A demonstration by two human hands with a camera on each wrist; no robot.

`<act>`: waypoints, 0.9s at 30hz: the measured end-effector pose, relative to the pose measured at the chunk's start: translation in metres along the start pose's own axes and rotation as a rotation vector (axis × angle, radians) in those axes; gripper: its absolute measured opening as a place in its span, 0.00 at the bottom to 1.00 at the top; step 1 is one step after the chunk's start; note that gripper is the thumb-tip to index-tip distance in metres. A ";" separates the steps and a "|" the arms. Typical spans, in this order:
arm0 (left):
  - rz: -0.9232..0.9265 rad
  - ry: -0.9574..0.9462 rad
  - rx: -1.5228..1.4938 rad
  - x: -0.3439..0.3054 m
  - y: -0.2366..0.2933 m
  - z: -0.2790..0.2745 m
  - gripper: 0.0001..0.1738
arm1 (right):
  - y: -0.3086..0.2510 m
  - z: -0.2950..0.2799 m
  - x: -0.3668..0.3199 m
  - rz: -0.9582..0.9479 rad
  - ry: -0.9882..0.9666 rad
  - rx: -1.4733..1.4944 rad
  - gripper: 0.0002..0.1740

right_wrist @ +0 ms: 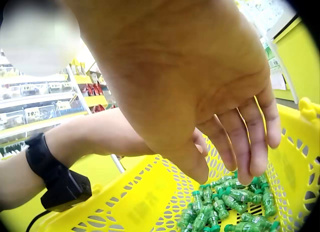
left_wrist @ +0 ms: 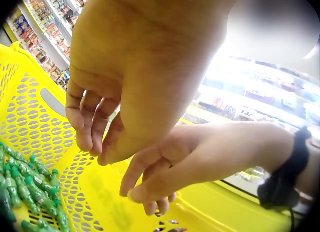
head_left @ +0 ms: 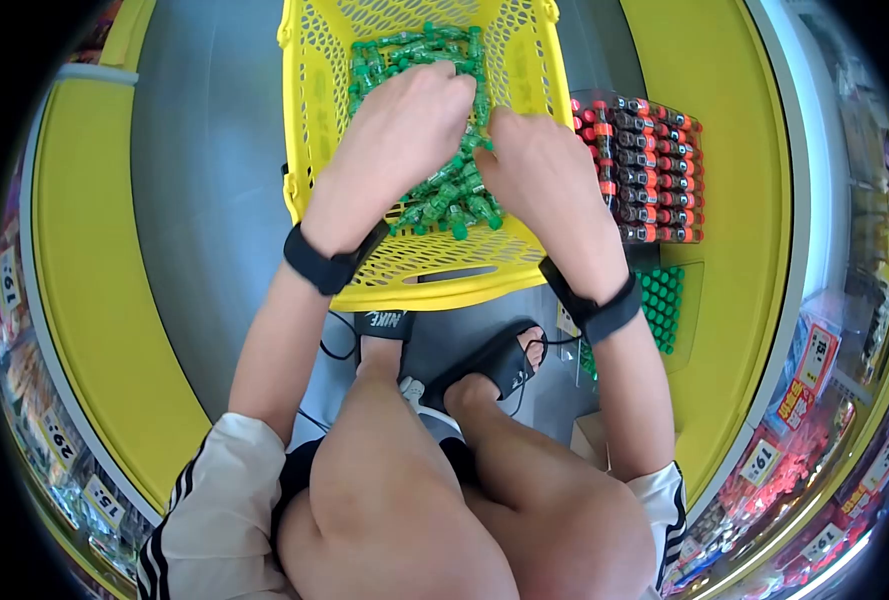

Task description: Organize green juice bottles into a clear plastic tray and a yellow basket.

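Note:
A yellow perforated basket [head_left: 424,294] holds many small green-capped bottles [head_left: 451,200]. Above it hangs my left hand [head_left: 404,125], its fingers loosely bent; in the left wrist view that hand [left_wrist: 135,77] holds nothing. Close beside it, my right hand [head_left: 546,165] hovers over the basket's right part. The right wrist view shows the right hand [right_wrist: 200,92] with fingers extended and relaxed, nothing between them, and bottles [right_wrist: 220,204] below. Neither hand touches a bottle.
Right of the basket, dark bottles with red caps [head_left: 654,170] stand in a clear container on a yellow ledge [head_left: 739,200]. More green caps [head_left: 661,305] show below it. Sandalled feet [head_left: 384,325] are under the basket's near edge. Stocked shelves line both sides.

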State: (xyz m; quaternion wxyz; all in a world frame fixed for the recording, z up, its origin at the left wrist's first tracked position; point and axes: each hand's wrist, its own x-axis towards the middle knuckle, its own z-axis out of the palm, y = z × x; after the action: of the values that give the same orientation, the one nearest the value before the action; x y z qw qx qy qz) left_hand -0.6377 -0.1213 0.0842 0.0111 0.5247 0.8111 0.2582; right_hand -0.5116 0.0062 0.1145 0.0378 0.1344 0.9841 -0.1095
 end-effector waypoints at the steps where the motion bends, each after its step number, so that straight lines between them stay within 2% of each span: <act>1: -0.001 -0.015 0.055 0.004 -0.005 0.003 0.07 | 0.003 0.008 0.011 -0.010 -0.079 -0.060 0.10; 2: -0.023 -0.057 0.073 0.008 -0.009 0.006 0.06 | 0.006 0.017 0.023 -0.016 -0.082 -0.059 0.10; 4: -0.006 -0.065 0.098 0.013 -0.022 0.017 0.04 | 0.012 0.034 0.046 0.014 -0.160 0.006 0.19; 6: 0.016 -0.071 0.122 0.019 -0.033 0.030 0.06 | 0.016 0.044 0.067 0.033 -0.191 0.063 0.18; 8: -0.049 -0.160 0.089 0.024 -0.045 0.043 0.08 | 0.019 0.055 0.087 0.048 -0.220 0.120 0.17; 12: -0.123 -0.236 0.059 0.029 -0.076 0.079 0.05 | 0.029 0.083 0.115 0.161 -0.333 0.105 0.27; 13: -0.145 -0.268 0.084 0.027 -0.083 0.087 0.08 | 0.032 0.089 0.122 0.193 -0.365 0.119 0.31; 14: -0.162 -0.296 0.114 0.029 -0.090 0.095 0.12 | 0.035 0.094 0.129 0.190 -0.356 0.118 0.31; 15: -0.162 -0.297 0.118 0.027 -0.094 0.102 0.12 | 0.036 0.101 0.132 0.214 -0.352 0.107 0.35; 16: -0.226 -0.310 0.079 0.024 -0.099 0.108 0.17 | 0.036 0.108 0.134 0.238 -0.349 0.098 0.40; 17: -0.290 -0.324 0.040 0.021 -0.104 0.113 0.23 | 0.037 0.114 0.137 0.238 -0.349 0.103 0.40; 18: -0.336 -0.378 0.027 0.020 -0.106 0.115 0.34 | 0.039 0.119 0.138 0.252 -0.354 0.117 0.42; 20: -0.335 -0.344 0.024 0.014 -0.107 0.118 0.37 | 0.044 0.128 0.141 0.261 -0.356 0.131 0.44; 22: -0.334 -0.311 0.022 0.010 -0.110 0.122 0.40 | 0.050 0.144 0.143 0.187 -0.322 0.146 0.43; 24: -0.326 -0.273 -0.020 0.010 -0.111 0.126 0.41 | 0.052 0.156 0.145 0.202 -0.325 0.171 0.41; 27: -0.322 -0.334 -0.097 0.014 -0.113 0.128 0.40 | 0.054 0.160 0.145 0.233 -0.349 0.218 0.38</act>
State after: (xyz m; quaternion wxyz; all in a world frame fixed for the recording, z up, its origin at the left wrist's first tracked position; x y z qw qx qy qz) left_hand -0.7028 -0.0928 -0.0719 0.2115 0.4227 0.8579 0.2014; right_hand -0.6291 0.0584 -0.0670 0.2049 0.2293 0.9229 -0.2315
